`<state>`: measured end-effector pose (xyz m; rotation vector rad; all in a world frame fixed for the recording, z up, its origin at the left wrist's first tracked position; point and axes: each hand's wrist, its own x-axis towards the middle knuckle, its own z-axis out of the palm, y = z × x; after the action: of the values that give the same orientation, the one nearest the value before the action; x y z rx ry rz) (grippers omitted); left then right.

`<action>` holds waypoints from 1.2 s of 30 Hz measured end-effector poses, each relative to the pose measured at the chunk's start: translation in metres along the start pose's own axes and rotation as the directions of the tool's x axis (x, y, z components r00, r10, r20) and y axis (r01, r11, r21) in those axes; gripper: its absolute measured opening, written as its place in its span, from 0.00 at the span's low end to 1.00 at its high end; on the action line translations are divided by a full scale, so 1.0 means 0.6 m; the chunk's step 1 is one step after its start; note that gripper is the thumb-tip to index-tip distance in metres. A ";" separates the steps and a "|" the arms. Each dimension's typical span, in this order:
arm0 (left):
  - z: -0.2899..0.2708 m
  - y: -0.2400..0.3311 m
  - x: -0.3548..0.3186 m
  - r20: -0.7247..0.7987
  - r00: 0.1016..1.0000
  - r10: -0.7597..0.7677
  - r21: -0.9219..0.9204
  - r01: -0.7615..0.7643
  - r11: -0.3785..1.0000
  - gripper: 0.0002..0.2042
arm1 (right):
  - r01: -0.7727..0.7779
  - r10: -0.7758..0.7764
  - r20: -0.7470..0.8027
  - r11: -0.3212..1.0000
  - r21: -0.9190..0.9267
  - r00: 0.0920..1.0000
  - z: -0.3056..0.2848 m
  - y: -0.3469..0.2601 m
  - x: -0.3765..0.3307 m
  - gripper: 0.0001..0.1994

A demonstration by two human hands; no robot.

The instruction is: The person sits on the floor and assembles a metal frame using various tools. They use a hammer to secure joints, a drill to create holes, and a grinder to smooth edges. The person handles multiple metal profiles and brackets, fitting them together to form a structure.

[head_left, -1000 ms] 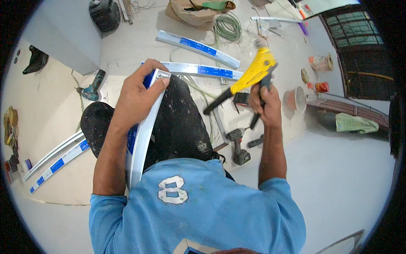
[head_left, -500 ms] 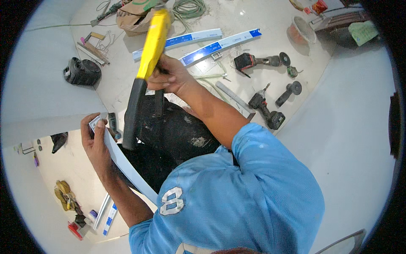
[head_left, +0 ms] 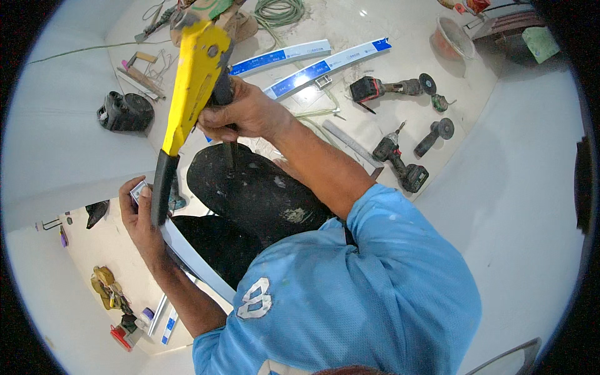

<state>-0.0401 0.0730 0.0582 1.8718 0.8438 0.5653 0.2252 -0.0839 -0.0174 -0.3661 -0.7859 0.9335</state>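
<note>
My right hand (head_left: pixel 247 112) is closed on a yellow hand riveter (head_left: pixel 190 84) with black-gripped handles, held up above my knees. One black handle (head_left: pixel 165 187) slants down and passes in front of the fingers of my left hand (head_left: pixel 142 215). The other handle is partly hidden by my right hand. My left hand is closed around the end of a long white profile (head_left: pixel 200 259), with the thumb on its end. This profile runs back along my left forearm to my blue shirt.
Two blue-and-white profiles (head_left: pixel 328 65) lie on the floor ahead. To the right are an angle grinder (head_left: pixel 394 89), a cordless drill (head_left: pixel 400 159) and a bucket (head_left: pixel 451 40). A black container (head_left: pixel 125 111) stands by the left wall; a green hose (head_left: pixel 278 14) lies coiled at the back.
The riveter has swung left and nearer, its lower handle now over my left fingers. My left hand still holds the profile, and the view has shifted slightly.
</note>
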 end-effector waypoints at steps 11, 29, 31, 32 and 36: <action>-0.024 0.007 0.000 -0.062 0.998 0.029 -0.071 -0.033 0.997 0.14 | -0.536 0.504 -0.182 0.788 -0.304 0.844 -0.073 0.025 -0.067 0.12; -0.008 0.077 0.003 -0.133 0.943 0.304 0.418 -0.225 0.880 0.11 | -0.430 0.295 -0.326 0.746 -0.509 0.898 0.089 -0.135 -0.040 0.23; 0.000 0.101 -0.001 -0.145 0.953 0.266 0.436 -0.180 0.882 0.11 | -0.425 0.320 -0.280 0.700 -0.574 0.905 0.125 -0.128 -0.052 0.23; -0.004 0.103 -0.003 -0.135 0.956 0.262 0.446 -0.178 0.877 0.12 | -0.404 0.308 -0.262 0.682 -0.609 0.915 0.154 -0.116 -0.057 0.24; -0.012 0.113 -0.008 -0.094 0.962 0.257 0.440 -0.191 0.878 0.13 | -0.372 0.351 -0.230 0.418 -0.829 0.908 0.180 -0.103 -0.061 0.26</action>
<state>-0.0272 0.0542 0.1225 2.3759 0.9072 0.7150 0.1679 -0.1537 0.0760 -1.5100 -1.1583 0.8596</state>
